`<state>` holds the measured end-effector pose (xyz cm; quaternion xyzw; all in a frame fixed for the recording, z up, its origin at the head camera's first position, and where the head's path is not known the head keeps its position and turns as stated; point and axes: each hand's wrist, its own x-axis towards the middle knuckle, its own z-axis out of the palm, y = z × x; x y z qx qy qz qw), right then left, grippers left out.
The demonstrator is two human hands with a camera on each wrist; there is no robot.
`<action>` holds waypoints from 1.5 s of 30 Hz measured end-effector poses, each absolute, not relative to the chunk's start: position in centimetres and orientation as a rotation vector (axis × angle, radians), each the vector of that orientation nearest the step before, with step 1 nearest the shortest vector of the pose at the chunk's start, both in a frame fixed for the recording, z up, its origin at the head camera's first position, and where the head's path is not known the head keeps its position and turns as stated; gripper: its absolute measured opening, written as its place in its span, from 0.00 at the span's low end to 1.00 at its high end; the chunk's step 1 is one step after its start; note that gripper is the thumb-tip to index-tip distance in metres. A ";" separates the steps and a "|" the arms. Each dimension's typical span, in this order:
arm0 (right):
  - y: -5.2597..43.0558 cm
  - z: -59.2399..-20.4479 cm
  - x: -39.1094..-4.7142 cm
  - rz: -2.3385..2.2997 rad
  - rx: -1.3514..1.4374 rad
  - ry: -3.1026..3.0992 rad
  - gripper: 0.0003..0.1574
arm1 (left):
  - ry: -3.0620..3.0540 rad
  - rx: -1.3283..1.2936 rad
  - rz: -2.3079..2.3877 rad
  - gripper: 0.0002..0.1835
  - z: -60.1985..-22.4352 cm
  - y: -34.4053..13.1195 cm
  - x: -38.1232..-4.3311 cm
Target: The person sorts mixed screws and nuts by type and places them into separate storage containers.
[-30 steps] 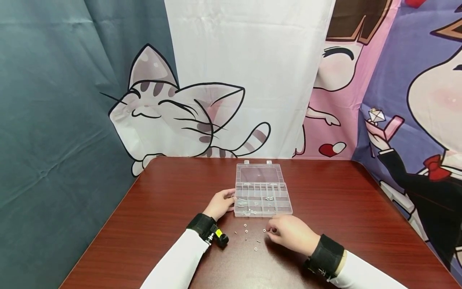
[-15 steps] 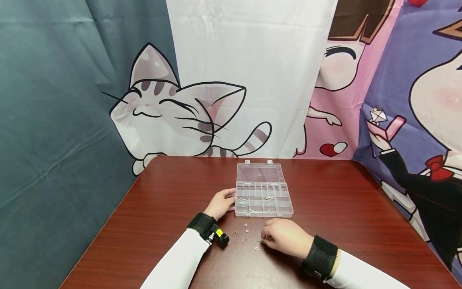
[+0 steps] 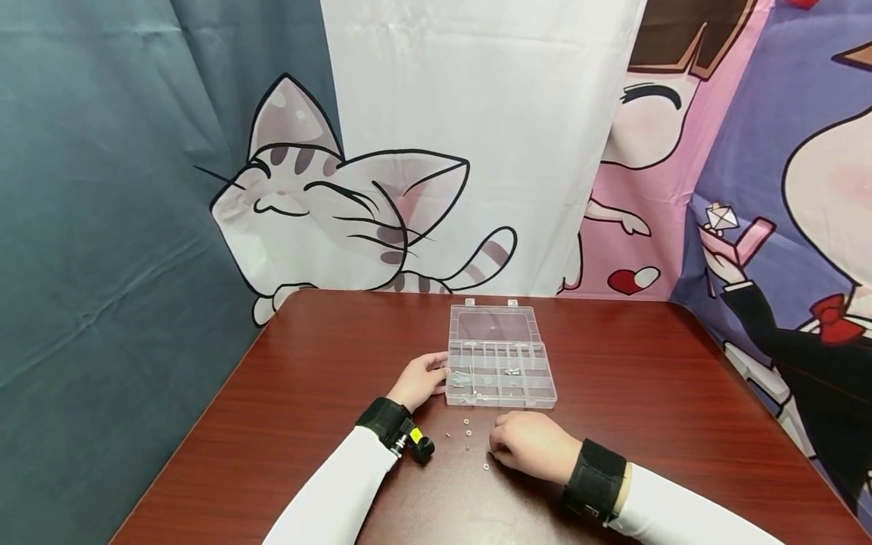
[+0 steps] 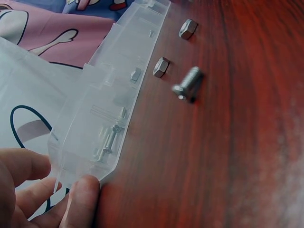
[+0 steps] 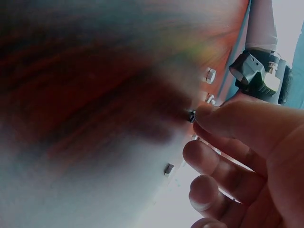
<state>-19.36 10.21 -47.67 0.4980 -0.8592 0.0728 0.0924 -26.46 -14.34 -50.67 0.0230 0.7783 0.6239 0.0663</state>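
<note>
A clear plastic compartment box (image 3: 500, 403) lies on the table with its lid folded back. My left hand (image 3: 415, 381) grips the box's left edge, thumb and fingers on both sides of the corner in the left wrist view. Screws (image 4: 110, 140) lie in the box's near-corner compartment. In front of the box my right hand (image 3: 534, 445) is low at the table. Its thumb and index finger pinch a small dark metal piece (image 5: 192, 116), apparently a screw, mostly hidden; the other fingers are loosely curled. Nuts (image 4: 161, 67) and a screw (image 4: 189, 83) lie loose between the hands.
The dark red wooden table (image 3: 341, 333) runs back to a hanging printed cloth (image 3: 436, 91). The open lid (image 3: 493, 327) lies behind the box. A nut (image 3: 486, 467) sits close to the right hand's fingertips. Black wrist straps carry cameras.
My right hand has moved left and slightly toward me, from beside a nut to a loose screw, which its fingers now cover. My left hand stays on the box; the view shifts slightly.
</note>
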 end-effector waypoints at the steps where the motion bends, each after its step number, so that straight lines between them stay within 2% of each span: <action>1: 10.2 -47.7 -19.4 0.219 1.481 -2.556 0.12 | 2.351 0.072 1.881 0.24 -50.6 -14.3 -26.5; 29: 9.6 -47.2 -19.7 0.127 1.482 -2.595 0.19 | 2.360 0.052 1.869 0.24 -50.5 -14.5 -26.3; 45: 9.3 -47.6 -19.7 0.091 1.475 -2.528 0.18 | 2.338 0.066 1.888 0.25 -50.3 -14.3 -26.4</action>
